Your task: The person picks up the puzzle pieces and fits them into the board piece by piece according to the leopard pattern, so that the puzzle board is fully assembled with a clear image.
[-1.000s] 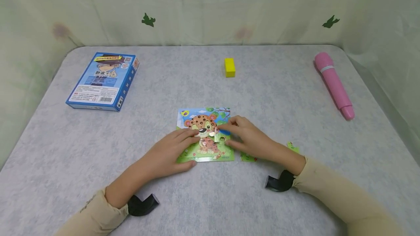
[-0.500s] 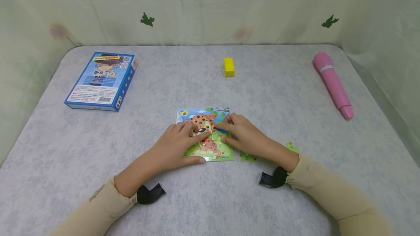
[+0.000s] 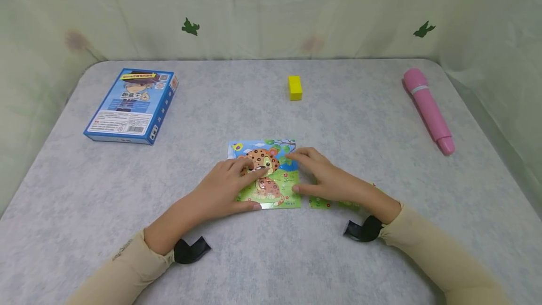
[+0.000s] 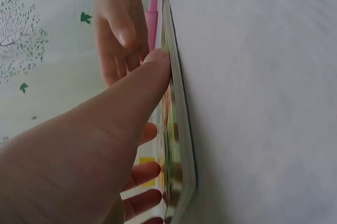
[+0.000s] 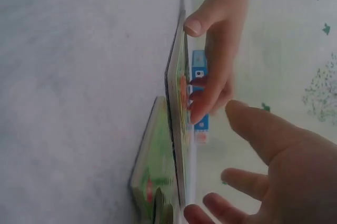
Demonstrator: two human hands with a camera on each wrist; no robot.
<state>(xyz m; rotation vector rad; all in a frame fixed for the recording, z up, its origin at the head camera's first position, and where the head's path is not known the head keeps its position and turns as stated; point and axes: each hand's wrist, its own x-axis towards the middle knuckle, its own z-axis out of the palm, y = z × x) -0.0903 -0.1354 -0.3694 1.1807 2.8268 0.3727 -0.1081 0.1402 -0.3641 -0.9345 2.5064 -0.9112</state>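
A leopard jigsaw puzzle (image 3: 271,194) lies flat in a thin board at the middle of the table. My left hand (image 3: 220,187) rests on its left part, fingertips on the leopard's face and thumb at the near edge. In the left wrist view that thumb (image 4: 152,71) touches the board's rim. My right hand (image 3: 323,173) is over the board's right edge, its fingers spread and holding nothing; the right wrist view shows them apart from the board. Green loose puzzle pieces (image 3: 319,202) lie right of the board, partly hidden beneath the right hand and wrist.
On the grey table (image 3: 271,262), a blue box (image 3: 127,107) lies at the back left. A yellow block (image 3: 295,88) sits at the back middle, and a pink microphone-shaped object (image 3: 429,112) at the back right. A pale curtain (image 3: 262,13) hangs behind.
My right hand pressed a puzzle piece into the right side of the picture, then let go and lifted slightly rightward. My left hand shifted a little right, its fingers bending more.
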